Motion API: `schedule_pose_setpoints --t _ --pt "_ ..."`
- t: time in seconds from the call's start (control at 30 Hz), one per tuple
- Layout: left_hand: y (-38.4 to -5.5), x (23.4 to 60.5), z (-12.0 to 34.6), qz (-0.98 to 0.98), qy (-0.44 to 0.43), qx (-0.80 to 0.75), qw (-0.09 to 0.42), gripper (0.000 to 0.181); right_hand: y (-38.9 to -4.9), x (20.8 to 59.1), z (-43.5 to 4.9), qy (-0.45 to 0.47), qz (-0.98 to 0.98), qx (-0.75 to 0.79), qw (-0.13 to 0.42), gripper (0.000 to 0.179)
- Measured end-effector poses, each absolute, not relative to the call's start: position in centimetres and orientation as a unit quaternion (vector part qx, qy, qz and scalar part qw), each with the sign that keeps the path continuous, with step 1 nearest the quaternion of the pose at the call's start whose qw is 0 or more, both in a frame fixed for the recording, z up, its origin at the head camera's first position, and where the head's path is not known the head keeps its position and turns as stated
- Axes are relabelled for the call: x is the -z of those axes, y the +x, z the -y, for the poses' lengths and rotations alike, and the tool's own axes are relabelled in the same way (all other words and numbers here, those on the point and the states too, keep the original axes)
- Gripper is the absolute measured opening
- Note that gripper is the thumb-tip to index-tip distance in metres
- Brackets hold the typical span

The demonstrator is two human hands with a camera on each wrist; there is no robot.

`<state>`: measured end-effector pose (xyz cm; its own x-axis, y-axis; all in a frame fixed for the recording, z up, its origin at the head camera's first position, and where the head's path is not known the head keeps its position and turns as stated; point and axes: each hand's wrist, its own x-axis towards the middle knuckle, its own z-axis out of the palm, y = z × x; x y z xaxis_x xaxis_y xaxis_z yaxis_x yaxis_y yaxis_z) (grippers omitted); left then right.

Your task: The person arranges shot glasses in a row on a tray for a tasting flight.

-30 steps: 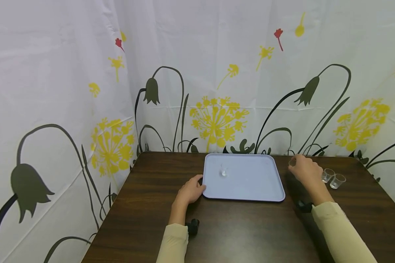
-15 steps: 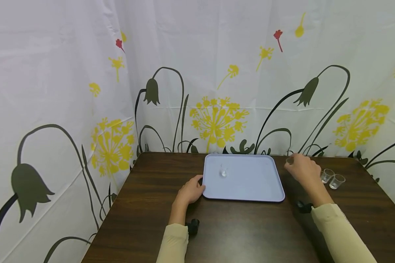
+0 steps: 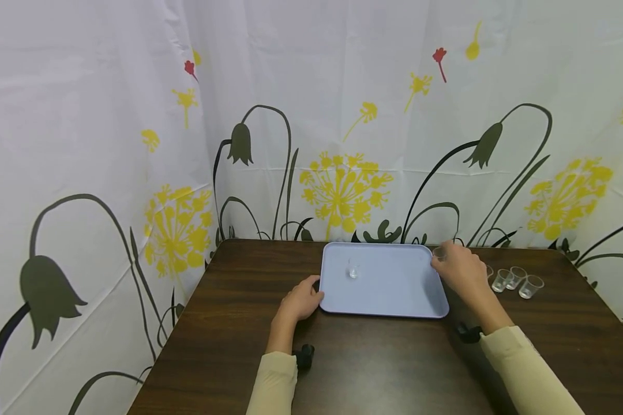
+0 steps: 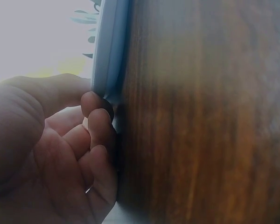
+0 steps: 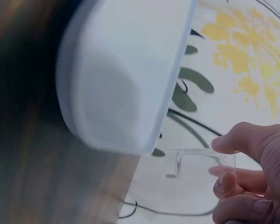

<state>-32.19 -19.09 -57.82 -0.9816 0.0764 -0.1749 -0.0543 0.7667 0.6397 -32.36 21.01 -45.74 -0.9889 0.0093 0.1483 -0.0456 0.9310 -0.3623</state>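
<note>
My right hand [image 3: 462, 271] pinches a small clear shot glass [image 3: 439, 253] near its rim, just over the right end of the pale blue tray [image 3: 389, 308]. In the right wrist view the shot glass [image 5: 191, 161] has a thick base, with the thumb on one side and fingertips on the other. Beside the tray's left edge, my left hand [image 3: 300, 301] grips the rim; in the left wrist view its thumb reaches the tray's rim [image 4: 105, 46] and the other fingers curl against the edge. Another clear shot glass [image 3: 353, 271] stands on the tray's left part.
Several more shot glasses [image 3: 530, 286] stand in a group on the dark wood table [image 3: 374, 369], right of the tray; my right hand partly hides one. Behind the table hangs a white curtain [image 3: 342, 69] with printed flowers.
My right hand has moved left with the shot glass, from the table beside the tray to over the tray's right edge. More of the grouped glasses now show. My left hand has stayed put.
</note>
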Motion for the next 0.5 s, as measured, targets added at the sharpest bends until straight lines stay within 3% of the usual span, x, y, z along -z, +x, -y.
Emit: schedule_pose_setpoints --t 0.5 --pt "-32.2 57.7 18.9 -0.935 0.002 -0.341 0.095 0.059 -32.2 46.7 -17.2 0.029 0.981 -0.172 0.090 0.053"
